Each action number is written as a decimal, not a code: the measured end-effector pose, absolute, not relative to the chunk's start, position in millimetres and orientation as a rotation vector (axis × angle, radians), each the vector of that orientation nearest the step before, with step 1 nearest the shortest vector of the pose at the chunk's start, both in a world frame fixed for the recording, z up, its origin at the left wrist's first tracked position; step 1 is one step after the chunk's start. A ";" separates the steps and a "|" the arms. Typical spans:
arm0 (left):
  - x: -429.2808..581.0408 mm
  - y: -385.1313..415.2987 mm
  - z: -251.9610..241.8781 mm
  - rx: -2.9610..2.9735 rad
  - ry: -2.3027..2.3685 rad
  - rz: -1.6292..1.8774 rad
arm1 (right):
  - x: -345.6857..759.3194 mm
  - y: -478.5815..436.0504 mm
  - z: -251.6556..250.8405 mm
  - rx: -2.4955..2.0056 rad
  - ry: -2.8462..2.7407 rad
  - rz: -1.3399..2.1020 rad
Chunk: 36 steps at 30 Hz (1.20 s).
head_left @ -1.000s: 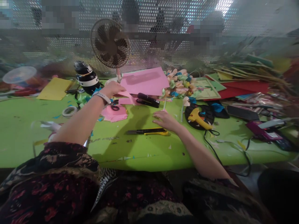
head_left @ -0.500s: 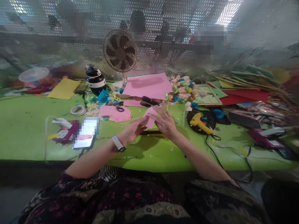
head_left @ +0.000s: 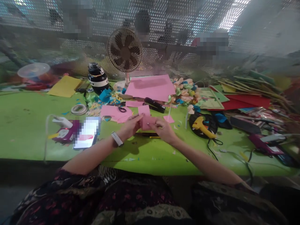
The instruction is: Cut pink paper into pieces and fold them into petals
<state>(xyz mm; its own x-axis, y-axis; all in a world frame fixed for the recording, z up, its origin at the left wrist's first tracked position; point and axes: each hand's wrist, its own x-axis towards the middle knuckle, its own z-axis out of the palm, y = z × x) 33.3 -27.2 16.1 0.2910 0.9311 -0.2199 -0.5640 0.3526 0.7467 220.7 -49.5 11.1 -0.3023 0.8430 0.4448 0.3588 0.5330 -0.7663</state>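
Note:
Between my hands is a piece of pink paper (head_left: 148, 122), bent so that one part stands up and another faces me. My left hand (head_left: 133, 125) grips its left side with the fingers closed. On the right edge, my right hand (head_left: 163, 128) pinches the paper between thumb and finger. Under the hands, a dark, slim thing with a yellow part (head_left: 148, 135) lies on the table, partly covered. A black stapler (head_left: 154, 105) rests just beyond the paper. Scissors (head_left: 122, 109) with dark handles lie on pink paper pieces (head_left: 112, 112) to the left.
On the green table (head_left: 28, 125) are a phone (head_left: 87, 132), a tape roll (head_left: 79, 109) and a black bottle (head_left: 97, 79) at left. A fan (head_left: 125, 51) stands behind. At right are a yellow glue gun (head_left: 202, 127) with a cord, paper flowers (head_left: 185, 89) and stacked coloured paper (head_left: 241, 100).
The pink paper has gone from lying flat under both hands to a folded shape. My right hand has changed from outstretched fingers to a pinch. A pink scrap now shows right of the hands.

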 end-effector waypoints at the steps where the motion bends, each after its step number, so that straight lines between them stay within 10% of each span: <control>1: 32.9 -28.9 15.9 0.630 0.710 1.087 | 219.3 -46.6 13.2 -1.063 -1.824 0.638; 36: 35.6 -57.0 2.2 1.062 0.793 1.109 | 192.0 -52.8 6.0 -1.116 -1.576 0.906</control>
<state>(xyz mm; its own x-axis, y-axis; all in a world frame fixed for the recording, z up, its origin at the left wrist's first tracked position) 35.6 -57.0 2.2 0.2805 0.9599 0.0033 -0.3075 0.0866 0.9476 192.0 -52.8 6.0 -0.1138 0.9518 0.2847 0.2334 0.3042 -0.9236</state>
